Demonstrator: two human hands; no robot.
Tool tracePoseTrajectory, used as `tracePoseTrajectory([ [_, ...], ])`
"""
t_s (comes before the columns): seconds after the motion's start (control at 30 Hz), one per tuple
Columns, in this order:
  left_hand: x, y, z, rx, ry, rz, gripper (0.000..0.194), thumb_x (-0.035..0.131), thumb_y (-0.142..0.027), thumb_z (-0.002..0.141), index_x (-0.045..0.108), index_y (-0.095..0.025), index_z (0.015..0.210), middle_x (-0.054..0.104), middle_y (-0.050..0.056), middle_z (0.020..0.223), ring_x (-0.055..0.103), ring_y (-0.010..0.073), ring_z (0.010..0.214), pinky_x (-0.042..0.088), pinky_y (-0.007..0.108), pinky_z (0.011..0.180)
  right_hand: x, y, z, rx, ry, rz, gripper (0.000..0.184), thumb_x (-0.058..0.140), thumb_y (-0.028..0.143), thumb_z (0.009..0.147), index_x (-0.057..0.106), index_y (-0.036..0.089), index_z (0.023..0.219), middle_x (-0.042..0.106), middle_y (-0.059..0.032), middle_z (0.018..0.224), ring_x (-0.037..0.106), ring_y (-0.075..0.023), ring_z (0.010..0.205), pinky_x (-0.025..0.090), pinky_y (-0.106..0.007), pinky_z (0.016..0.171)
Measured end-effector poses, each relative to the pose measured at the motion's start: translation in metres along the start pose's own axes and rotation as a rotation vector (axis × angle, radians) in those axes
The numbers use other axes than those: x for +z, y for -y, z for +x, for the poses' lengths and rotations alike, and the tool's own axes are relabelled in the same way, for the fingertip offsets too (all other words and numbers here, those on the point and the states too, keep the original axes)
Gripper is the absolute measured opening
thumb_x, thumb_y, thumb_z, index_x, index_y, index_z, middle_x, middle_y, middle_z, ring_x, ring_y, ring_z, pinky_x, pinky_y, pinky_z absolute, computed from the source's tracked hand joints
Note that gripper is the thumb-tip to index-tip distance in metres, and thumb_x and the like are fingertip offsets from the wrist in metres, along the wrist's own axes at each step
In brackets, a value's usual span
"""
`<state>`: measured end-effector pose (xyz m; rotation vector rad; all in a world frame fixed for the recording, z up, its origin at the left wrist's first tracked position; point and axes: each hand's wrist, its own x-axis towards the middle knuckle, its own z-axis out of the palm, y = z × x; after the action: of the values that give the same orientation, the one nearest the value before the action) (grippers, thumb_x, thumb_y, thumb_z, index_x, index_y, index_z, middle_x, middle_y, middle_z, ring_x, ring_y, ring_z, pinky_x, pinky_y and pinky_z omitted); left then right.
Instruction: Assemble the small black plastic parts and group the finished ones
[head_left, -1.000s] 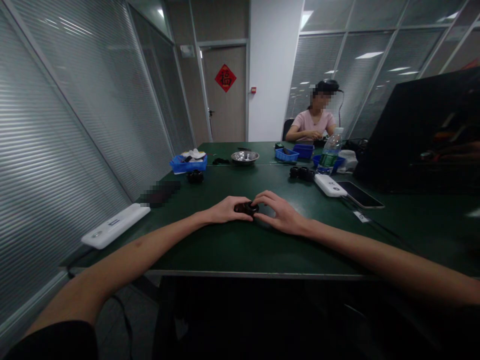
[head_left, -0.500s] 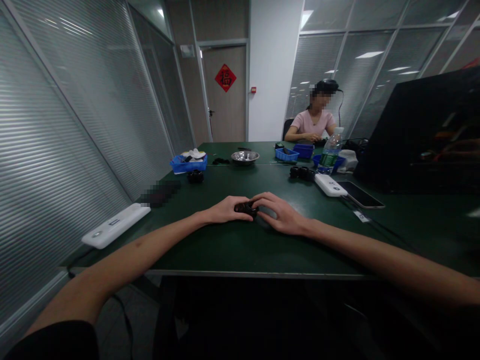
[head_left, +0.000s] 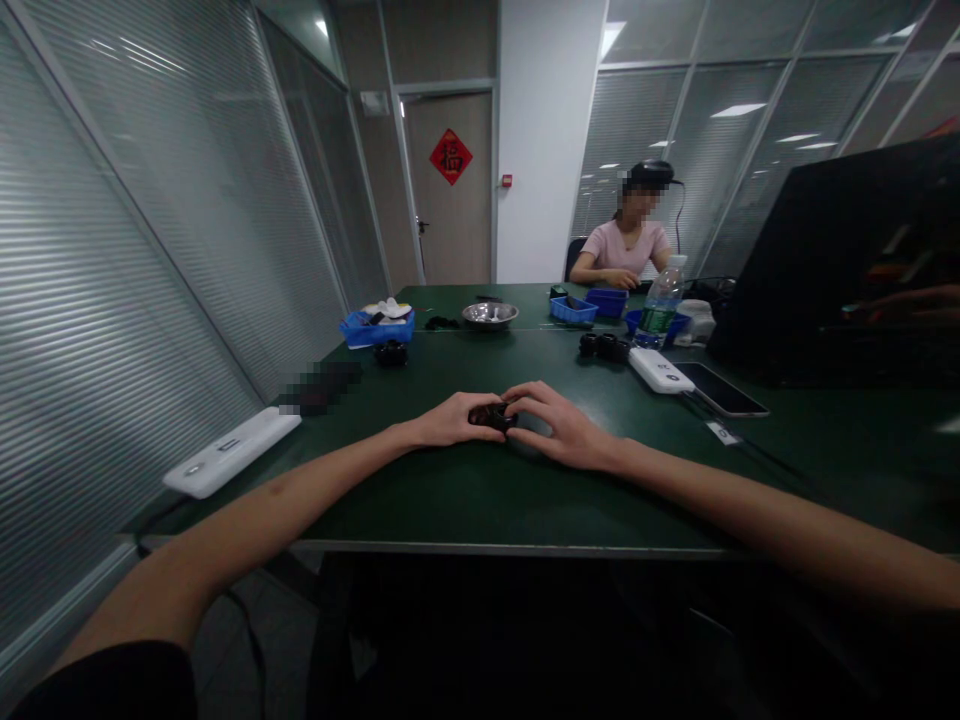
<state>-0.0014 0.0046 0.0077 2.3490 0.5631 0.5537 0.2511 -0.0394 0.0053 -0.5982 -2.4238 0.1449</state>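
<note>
Beyond our green table (head_left: pixel 480 505) stood a door (head_left: pixel 450 235); our left hand (head_left: pixel 452 418) and curved right hand (head_left: pixel 559 427) clasped a dark object (head_left: pixel 489 416).

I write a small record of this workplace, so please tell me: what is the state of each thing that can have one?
Dark object: held, partly hidden by fingers.
Left hand: thumb and fingers around the object.
Right hand: fingers curved at its right end.
Door: shut.
Bottle: standing, capped.
Phone: lying flat, screen dark.
Metal bowl: small things inside.
White device by the phone: flat, cable attached.
</note>
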Motion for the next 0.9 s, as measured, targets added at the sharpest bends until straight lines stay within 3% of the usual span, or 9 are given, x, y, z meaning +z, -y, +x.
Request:
tracePoseTrajectory([
  [0.5,-0.0001,0.0018,-0.0005,-0.077,-0.043,-0.030,0.058,0.080,-0.051,0.080,0.059,-0.017,0.122,0.062,0.002,0.098,0.057,0.0171,0.086,0.043,0.029,0.077,0.0008,-0.0008,-0.0011,-0.003,0.022,-0.003,0.022,0.053,0.019,0.100,0.060,0.023,0.121,0.057,-0.0122,0.133,0.055,-0.0287,0.122,0.052,-0.053,0.103],
  [0.77,-0.0005,0.0001,-0.0011,-0.020,-0.007,-0.021,0.054,0.075,-0.047,0.086,0.060,-0.019,0.130,0.065,0.006,0.114,0.060,0.0200,0.097,0.044,0.031,0.084,0.0005,0.0001,-0.0004,0.008,-0.010,-0.006,0.020,0.063,0.030,0.098,0.062,0.024,0.118,0.057,-0.0117,0.130,0.055,-0.0294,0.122,0.052,-0.053,0.103],
  [0.9,-0.0003,0.0001,0.0000,-0.038,-0.005,-0.003,0.052,0.076,-0.049,0.085,0.062,-0.018,0.125,0.065,0.005,0.109,0.060,0.0191,0.094,0.044,0.030,0.082,0.0001,0.0002,-0.0003,0.001,-0.009,-0.023,0.019,0.060,0.028,0.100,0.062,0.024,0.118,0.057,-0.0118,0.131,0.055,-0.0291,0.122,0.053,-0.053,0.102],
])
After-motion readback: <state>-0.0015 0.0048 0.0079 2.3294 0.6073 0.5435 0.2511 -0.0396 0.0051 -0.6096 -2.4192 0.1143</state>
